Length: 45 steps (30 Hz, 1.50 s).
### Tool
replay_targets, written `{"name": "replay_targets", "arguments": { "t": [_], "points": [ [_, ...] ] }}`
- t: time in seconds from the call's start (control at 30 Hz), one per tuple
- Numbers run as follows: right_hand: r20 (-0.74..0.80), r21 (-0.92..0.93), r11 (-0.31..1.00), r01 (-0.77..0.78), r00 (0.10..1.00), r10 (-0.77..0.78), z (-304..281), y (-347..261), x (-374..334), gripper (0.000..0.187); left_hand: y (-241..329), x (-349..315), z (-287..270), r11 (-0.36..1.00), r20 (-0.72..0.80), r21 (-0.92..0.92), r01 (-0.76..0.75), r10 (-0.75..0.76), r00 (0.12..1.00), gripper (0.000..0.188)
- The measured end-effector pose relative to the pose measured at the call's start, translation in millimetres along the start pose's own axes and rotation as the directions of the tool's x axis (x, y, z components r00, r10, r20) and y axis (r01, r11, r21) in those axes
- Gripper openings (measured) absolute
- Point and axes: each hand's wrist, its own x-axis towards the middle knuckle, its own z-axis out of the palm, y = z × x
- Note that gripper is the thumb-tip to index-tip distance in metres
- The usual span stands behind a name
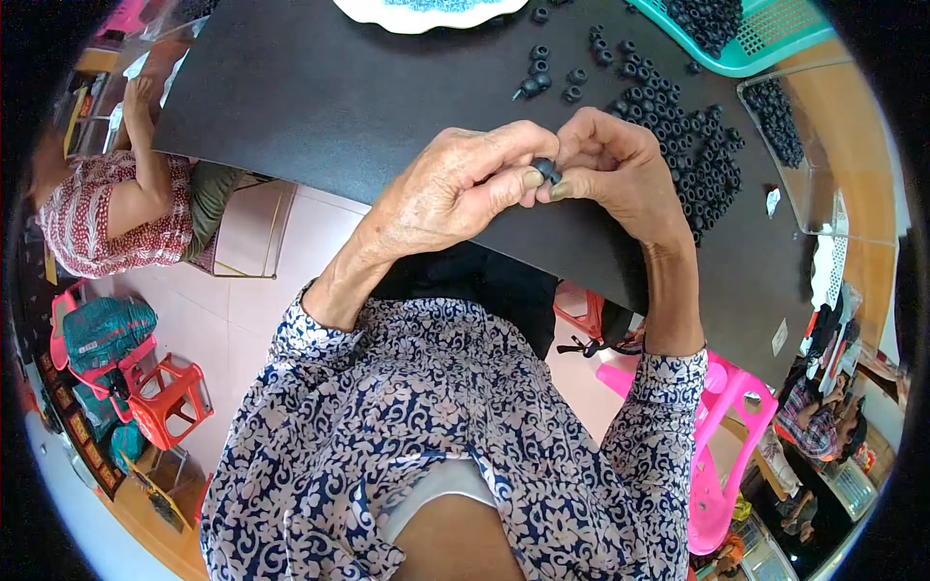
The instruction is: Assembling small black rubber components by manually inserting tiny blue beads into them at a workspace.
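Above the front edge of the dark table, both of my hands meet around a small round black part. My left hand pinches it between thumb and fingers. From the other side, the thumb and fingers of my right hand close on the same part. The fingertips cover much of it, so its full shape is hidden. Just right of my hands spreads a pile of black ring-like parts. Beyond my fingers lies a black piece with a pale tip, beside several loose rings.
At the far edge stands a white scalloped plate of light-blue bits. A green basket and a clear tray, both with black parts, sit to the right. Another person sits at the left. A pink chair stands below the table.
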Motion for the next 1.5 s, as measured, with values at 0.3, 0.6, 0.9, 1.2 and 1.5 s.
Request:
{"name": "replay_targets", "arguments": {
  "t": [0.3,0.6,0.9,1.2,1.5],
  "points": [
    [-0.002,-0.047,0.997,-0.054,0.999,0.054,8,2,2,0.023,-1,-11,0,0.993,0.018,0.072,-0.095,0.094,0.995,0.017],
    [-0.069,-0.011,0.998,0.055,0.996,-0.056,16,7,-3,0.040,-1,-11,-1,0.940,0.018,-0.290,0.180,-0.183,0.983,0.020],
    [-0.096,-0.139,0.972,0.188,0.975,-0.202,18,-2,-25,0.027,12,5,11,0.911,0.001,-0.220,0.350,-0.358,0.934,0.020],
    [-0.112,-0.437,0.878,0.195,0.957,-0.268,13,-13,-39,0.016,7,3,13,0.921,0.063,-0.300,0.250,-0.242,0.968,0.029],
    [-0.741,-0.588,0.737,-0.333,0.588,-0.325,-181,-63,-80,0.027,7,5,8,0.935,0.076,-0.255,0.246,-0.235,0.969,0.026]
  ]
}}
